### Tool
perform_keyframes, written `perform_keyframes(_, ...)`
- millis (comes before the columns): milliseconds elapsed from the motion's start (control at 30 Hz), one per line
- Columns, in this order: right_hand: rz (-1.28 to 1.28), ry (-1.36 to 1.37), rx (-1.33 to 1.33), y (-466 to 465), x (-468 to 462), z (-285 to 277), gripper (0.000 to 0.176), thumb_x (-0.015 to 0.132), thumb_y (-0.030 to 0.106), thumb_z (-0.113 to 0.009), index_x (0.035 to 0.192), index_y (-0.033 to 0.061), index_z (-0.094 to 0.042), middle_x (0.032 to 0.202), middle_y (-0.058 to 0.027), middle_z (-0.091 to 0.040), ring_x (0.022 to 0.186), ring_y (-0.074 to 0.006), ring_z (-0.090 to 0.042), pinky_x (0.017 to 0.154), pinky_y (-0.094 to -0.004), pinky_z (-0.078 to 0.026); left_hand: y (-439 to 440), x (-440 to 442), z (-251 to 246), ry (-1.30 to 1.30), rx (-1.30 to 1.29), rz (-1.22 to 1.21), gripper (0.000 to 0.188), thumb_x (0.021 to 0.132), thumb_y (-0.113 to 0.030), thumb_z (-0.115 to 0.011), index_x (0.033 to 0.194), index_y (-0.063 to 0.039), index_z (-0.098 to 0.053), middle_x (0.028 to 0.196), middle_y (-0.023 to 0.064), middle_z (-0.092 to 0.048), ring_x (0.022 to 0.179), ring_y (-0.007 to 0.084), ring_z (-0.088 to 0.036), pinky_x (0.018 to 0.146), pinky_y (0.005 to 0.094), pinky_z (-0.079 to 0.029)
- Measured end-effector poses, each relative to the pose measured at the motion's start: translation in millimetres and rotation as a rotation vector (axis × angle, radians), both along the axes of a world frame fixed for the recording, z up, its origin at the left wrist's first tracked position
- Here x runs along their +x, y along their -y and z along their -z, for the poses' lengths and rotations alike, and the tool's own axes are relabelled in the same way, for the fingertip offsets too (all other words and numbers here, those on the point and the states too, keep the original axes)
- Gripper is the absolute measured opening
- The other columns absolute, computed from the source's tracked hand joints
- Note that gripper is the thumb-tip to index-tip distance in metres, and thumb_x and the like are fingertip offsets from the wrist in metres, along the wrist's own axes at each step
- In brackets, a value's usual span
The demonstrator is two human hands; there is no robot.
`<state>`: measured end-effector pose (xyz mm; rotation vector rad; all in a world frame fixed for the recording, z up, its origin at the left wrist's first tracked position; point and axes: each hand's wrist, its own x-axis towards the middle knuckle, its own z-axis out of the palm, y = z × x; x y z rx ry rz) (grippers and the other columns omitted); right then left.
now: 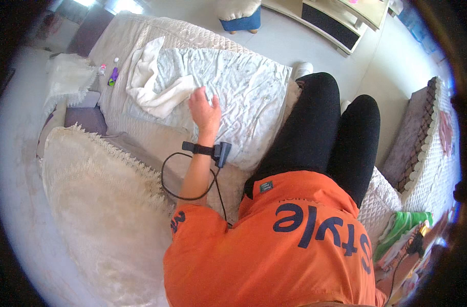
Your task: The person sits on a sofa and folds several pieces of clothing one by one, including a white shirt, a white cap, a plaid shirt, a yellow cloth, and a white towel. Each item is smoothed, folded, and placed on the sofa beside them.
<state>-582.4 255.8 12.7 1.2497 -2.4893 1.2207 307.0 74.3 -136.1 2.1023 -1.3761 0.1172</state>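
Observation:
My left hand [205,111] rests palm down, fingers spread, at the end of a crumpled white cloth [147,82]. Under both lies a wrinkled pale sheet with a small print [241,88], spread on the quilted sofa cover to the left of my legs. Whether my fingertips touch the white cloth or hover over it, I cannot tell. A black strap with a device and cable is round my left wrist. My right arm reaches to the right rim, where my right hand [438,227] is dim and blurred beside a heap of colourful cloth items [404,230].
A purple and green toy [113,76] and a small pink and white item [102,69] lie on the sofa cover, upper left. A fringed cream throw [103,184] covers the backrest. Beyond stand a blue stool with a pale seat [239,19] and a low cabinet [329,27].

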Motion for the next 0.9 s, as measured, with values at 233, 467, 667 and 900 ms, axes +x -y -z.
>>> perform_keyframes(233, -0.729, 0.04, 0.018, 213, 163, 44, 0.038, 0.102, 0.022, -0.05, 0.131, -0.0005, -0.057, 0.131, -0.0099, -0.061, 0.124, -0.0195, -0.053, 0.109, -0.0325, -0.038, 4, 89, -5, 0.233, 0.186, -0.314, 0.049, 0.084, -0.024, -0.067, 0.131, -0.013, -0.056, 0.138, 0.0162, -0.053, 0.13, 0.0407, -0.041, 0.11, 0.0579, -0.028)
perform_keyframes(467, -1.127, 0.608, 0.145, 268, 395, -16, 0.039, 0.098, 0.025, -0.059, 0.132, 0.0049, -0.058, 0.131, -0.0085, -0.062, 0.125, -0.021, -0.055, 0.107, -0.0362, -0.041, 23, 44, -136, -0.613, -0.212, 0.153, 0.033, 0.098, -0.027, -0.056, 0.114, 0.001, -0.064, 0.096, 0.01, -0.068, 0.084, 0.016, -0.062, 0.077, 0.0295, -0.049)
perform_keyframes(667, -1.698, 0.854, -0.04, 245, 505, -65, 0.071, 0.088, 0.026, -0.075, 0.147, 0.0073, -0.04, 0.146, -0.0098, -0.048, 0.137, -0.0215, -0.043, 0.112, -0.0411, -0.035, 3, -119, -230, -0.967, -0.1, 0.773, 0.033, 0.103, -0.03, -0.052, 0.116, -0.001, -0.062, 0.091, 0.0015, -0.066, 0.08, 0.0057, -0.058, 0.069, 0.0216, -0.047)
perform_keyframes(900, -1.361, 0.778, -0.055, 239, 494, -89, 0.032, 0.102, 0.025, -0.057, 0.127, 0.0054, -0.063, 0.109, 0.002, -0.069, 0.097, -0.0059, -0.06, 0.085, -0.0244, -0.05, 64, -201, -243, -0.775, -0.357, 0.959, 0.02, 0.098, -0.02, -0.062, 0.106, -0.001, -0.064, 0.087, 0.0037, -0.068, 0.071, 0.0088, -0.059, 0.064, 0.0255, -0.048)
